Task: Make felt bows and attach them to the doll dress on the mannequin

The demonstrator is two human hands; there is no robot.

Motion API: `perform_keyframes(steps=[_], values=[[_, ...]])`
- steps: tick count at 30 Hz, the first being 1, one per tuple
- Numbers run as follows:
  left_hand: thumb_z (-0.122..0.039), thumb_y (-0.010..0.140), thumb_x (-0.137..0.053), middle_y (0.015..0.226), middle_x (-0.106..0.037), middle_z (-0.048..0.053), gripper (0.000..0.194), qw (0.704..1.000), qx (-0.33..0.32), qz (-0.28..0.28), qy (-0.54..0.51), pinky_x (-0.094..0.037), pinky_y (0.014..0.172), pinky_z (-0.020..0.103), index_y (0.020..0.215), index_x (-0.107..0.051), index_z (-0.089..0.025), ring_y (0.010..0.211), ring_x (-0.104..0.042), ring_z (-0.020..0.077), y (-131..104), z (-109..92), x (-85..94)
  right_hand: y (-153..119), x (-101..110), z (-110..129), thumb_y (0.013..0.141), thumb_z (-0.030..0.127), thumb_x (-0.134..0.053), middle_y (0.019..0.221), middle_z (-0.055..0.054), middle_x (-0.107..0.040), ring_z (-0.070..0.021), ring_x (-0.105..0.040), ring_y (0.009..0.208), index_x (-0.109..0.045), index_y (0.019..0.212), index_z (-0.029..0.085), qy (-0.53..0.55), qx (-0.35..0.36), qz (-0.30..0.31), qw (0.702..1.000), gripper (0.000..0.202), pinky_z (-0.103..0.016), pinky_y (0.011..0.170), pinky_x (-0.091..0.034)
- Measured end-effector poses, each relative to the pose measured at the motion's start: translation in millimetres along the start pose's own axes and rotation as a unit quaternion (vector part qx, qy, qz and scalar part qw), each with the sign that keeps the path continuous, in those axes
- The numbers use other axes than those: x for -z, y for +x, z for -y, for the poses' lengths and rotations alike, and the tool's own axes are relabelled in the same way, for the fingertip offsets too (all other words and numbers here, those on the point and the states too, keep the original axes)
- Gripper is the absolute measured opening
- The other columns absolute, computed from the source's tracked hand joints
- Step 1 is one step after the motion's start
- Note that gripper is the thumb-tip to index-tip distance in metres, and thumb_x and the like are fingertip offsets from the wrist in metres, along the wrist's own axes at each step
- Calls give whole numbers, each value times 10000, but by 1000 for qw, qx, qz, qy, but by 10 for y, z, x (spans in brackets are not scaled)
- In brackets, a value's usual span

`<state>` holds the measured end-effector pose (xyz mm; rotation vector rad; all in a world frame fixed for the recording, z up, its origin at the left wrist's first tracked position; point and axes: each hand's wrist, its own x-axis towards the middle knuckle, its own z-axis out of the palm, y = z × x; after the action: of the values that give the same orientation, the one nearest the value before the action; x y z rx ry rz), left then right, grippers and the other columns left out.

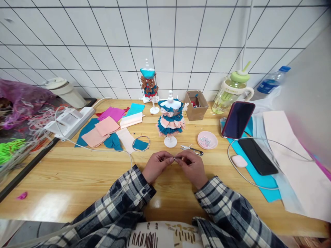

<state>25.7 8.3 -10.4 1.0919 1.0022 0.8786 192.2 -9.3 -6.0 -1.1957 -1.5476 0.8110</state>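
Observation:
My left hand [157,166] and my right hand [191,168] meet over the table, thumbs and fingers pinched together. Between the fingertips is a tiny dark item, too small to name. Just behind them stands a miniature dress form [170,140] in a ruffled teal and pink dress [170,120]. Black-handled thread snips [192,150] lie beside my right hand. A pink dish [207,140] of small shiny beads sits farther right. To the left, a metal ring [141,143] lies around a teal fabric scrap.
Folded fabric pieces [100,132] spread on the left near a power strip [74,120]. A second dressed form [148,82], a cardboard box [196,106] and a drink bottle [230,93] stand at the back. Phones [258,156] and a looping cable [232,168] lie right.

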Motion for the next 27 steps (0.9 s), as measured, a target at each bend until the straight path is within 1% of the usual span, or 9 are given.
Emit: perform_keyframes(steps=[4,8,11,14,16,19,21,24,27], values=[[-388,690,-732,603,-547,-12,283,999,-27,-22,36,-312,545,205,771,-678,-122,570,-428,88,-7,-7,-15,6,-3,9,777,269,-663,719,-3,-608,-95,-472,543,-693,802,207,6,2,-8,1000,73,-225,494,-394],[-398,706,-706,585,-508,-21,283,997,-34,-31,59,-298,543,216,795,-689,-130,558,-398,96,-26,-22,-28,-9,-12,10,786,259,-645,703,1,-598,-97,-476,545,-679,796,200,2,14,-10,1000,69,-227,497,-400],[-422,745,-653,542,-423,-42,301,987,-43,-80,131,-268,519,222,844,-693,-141,522,-359,100,8,-55,64,-5,31,28,797,240,-628,709,2,-592,-95,-468,534,-659,791,195,-16,24,-31,999,55,-231,501,-407],[-417,769,-620,511,-314,-66,315,945,-65,-153,282,-223,502,229,946,-688,-165,486,-315,108,138,-103,230,90,156,125,814,221,-611,746,-4,-604,-96,-480,541,-644,801,198,-53,65,-77,993,42,-240,526,-430],[-409,757,-637,559,-402,-45,382,905,-110,-170,374,-272,540,238,1061,-652,-178,542,-395,136,272,-134,303,219,259,258,820,201,-611,760,-7,-618,-104,-516,582,-643,814,205,-83,117,-107,984,32,-243,558,-450],[-405,766,-630,720,-565,41,347,866,-170,-149,447,-349,639,274,1017,-648,-166,715,-516,202,472,-152,273,465,370,516,811,170,-627,775,-14,-637,-117,-555,641,-649,840,213,-124,209,-165,956,56,-243,586,-466],[-407,825,-553,828,-615,94,301,853,-172,-116,479,-377,696,303,971,-645,-161,808,-552,238,556,-145,194,622,392,665,809,156,-631,804,-25,-650,-126,-574,678,-656,860,212,-150,252,-197,936,80,-247,613,-477],[-368,906,-404,895,-629,124,309,848,-181,-88,490,-392,772,343,973,-620,-157,852,-570,248,559,-119,93,778,383,793,824,171,-619,815,-30,-657,-133,-595,723,-666,872,212,-176,268,-220,921,78,-252,664,-491],[-349,945,-295,823,-613,94,348,867,-196,-30,457,-392,765,332,925,-590,-164,786,-559,214,430,-91,53,816,409,849,838,189,-608,808,-32,-662,-139,-606,734,-671,869,214,-193,271,-231,914,75,-257,684,-497]])
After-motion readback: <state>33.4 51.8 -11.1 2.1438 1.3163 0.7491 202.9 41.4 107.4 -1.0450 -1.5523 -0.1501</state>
